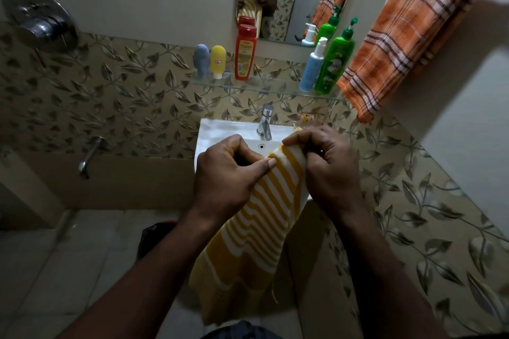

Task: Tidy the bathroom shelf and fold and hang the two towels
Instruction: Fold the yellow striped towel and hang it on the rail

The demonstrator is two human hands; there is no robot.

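While my left hand (230,173) and right hand (327,170) pinch the yellow towel's (264,226) top edge, a slack grip could drop it into the near sink (220,129).

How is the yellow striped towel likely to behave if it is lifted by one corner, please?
Probably floppy: the yellow striped towel hangs limp and rippled below the left hand and right hand. Likely light, since two pinching grips at its top edge carry it. It looks thin, so it should fold easily.
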